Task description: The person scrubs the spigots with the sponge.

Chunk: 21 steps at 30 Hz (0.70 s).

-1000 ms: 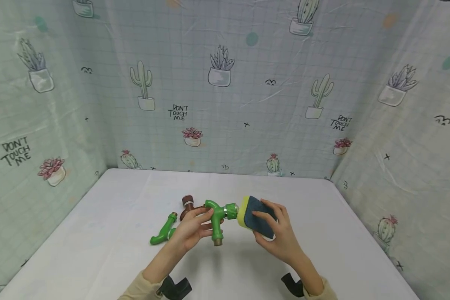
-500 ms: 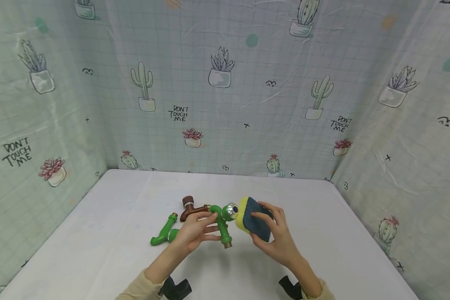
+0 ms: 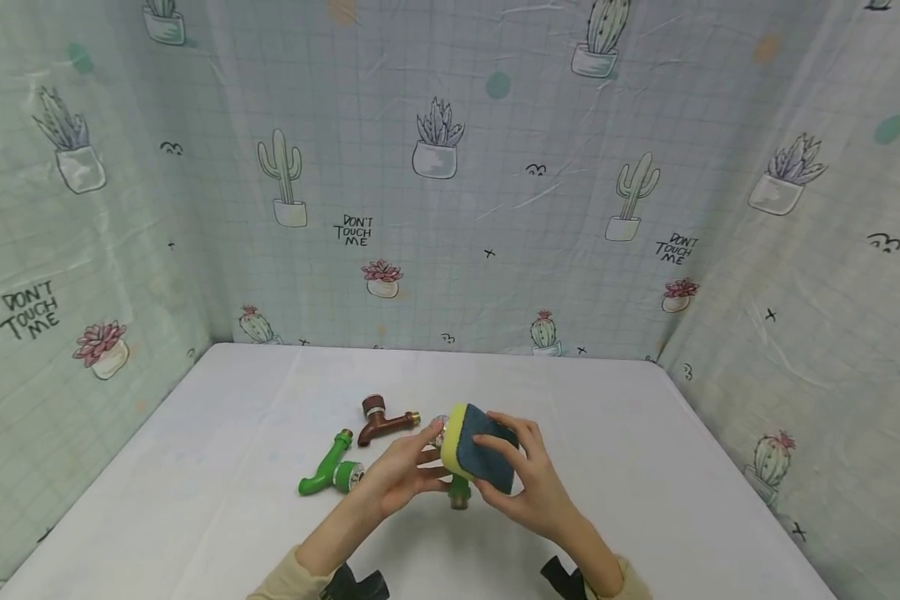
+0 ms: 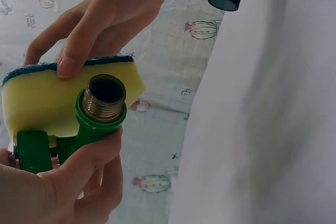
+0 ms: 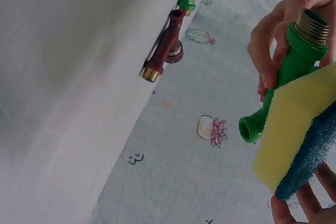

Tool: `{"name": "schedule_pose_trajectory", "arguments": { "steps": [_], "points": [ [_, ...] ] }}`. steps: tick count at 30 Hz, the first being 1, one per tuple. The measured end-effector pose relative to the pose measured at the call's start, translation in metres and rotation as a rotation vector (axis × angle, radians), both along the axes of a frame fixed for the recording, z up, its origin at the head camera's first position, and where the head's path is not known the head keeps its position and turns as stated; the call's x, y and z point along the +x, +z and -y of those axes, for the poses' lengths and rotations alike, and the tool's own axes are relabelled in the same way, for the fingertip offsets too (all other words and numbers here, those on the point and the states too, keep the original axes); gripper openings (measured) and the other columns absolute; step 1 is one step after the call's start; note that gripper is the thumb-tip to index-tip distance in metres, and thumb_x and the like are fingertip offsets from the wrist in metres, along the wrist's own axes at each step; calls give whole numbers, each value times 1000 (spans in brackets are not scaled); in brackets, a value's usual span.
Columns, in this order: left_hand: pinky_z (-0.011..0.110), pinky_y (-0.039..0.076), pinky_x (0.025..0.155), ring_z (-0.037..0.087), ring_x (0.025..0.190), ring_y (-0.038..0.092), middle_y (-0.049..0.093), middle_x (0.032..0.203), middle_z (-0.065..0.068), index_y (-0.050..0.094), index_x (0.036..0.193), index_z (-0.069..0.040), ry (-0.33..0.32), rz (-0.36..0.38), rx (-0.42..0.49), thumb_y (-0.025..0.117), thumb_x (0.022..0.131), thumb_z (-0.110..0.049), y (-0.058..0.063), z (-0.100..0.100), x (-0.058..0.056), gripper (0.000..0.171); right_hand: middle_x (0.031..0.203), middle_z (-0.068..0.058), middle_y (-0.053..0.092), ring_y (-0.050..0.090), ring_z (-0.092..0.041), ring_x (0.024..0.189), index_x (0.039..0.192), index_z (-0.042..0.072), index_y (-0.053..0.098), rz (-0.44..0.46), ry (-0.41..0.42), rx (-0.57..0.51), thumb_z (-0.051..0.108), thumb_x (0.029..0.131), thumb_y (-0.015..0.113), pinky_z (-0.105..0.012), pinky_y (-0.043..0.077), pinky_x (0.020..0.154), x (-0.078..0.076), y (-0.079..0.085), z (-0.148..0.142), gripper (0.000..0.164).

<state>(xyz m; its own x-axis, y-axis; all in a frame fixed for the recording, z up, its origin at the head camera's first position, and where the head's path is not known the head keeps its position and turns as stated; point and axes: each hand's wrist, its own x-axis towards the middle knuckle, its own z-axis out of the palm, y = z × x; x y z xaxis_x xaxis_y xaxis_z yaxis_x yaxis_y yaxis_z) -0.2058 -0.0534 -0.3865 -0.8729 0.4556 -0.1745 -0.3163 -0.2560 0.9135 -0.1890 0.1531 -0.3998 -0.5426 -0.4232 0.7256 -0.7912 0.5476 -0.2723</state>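
Note:
My left hand (image 3: 397,479) grips a green faucet (image 4: 86,129) above the table, its brass threaded end pointing down. In the head view the sponge hides most of that faucet. My right hand (image 3: 528,492) pinches a sponge (image 3: 487,450) by its dark blue scouring side, fingers on top and thumb beneath. The sponge's yellow side faces the faucet and lies right up against its body. In the right wrist view the green spout (image 5: 252,128) sticks out past the yellow foam.
A brown faucet (image 3: 378,425) and a second green faucet (image 3: 328,467) lie on the white table (image 3: 645,467), left of my hands. Black wrist mounts (image 3: 356,586) show at both cuffs. A cactus-print cloth (image 3: 450,217) encloses the table's back and sides.
The sponge has moved left onto the faucet, covering much of it in the head view. The faucet has turned in my left hand, its handle swinging from the right to behind the sponge's left edge.

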Motion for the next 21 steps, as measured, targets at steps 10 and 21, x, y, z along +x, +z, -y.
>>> {"name": "schedule_pose_trajectory", "arguments": {
  "steps": [10,21],
  "points": [
    [48,48,82,41,109,52,38,129,34,21,138,-2,89,-84,-28,41,88,-55,0,9,-2,76,128,-8,45,38,-17,109,119,27,53,16,-36,71,35,77,68,-41,48,78,6,-5,-4,45],
    [50,47,82,49,113,45,33,130,34,20,139,-3,9,-67,-24,42,89,-50,-3,10,-3,73,124,-11,49,42,-21,104,117,24,56,-6,-143,29,21,70,74,-43,46,74,-12,0,-10,51]
  ]
}}
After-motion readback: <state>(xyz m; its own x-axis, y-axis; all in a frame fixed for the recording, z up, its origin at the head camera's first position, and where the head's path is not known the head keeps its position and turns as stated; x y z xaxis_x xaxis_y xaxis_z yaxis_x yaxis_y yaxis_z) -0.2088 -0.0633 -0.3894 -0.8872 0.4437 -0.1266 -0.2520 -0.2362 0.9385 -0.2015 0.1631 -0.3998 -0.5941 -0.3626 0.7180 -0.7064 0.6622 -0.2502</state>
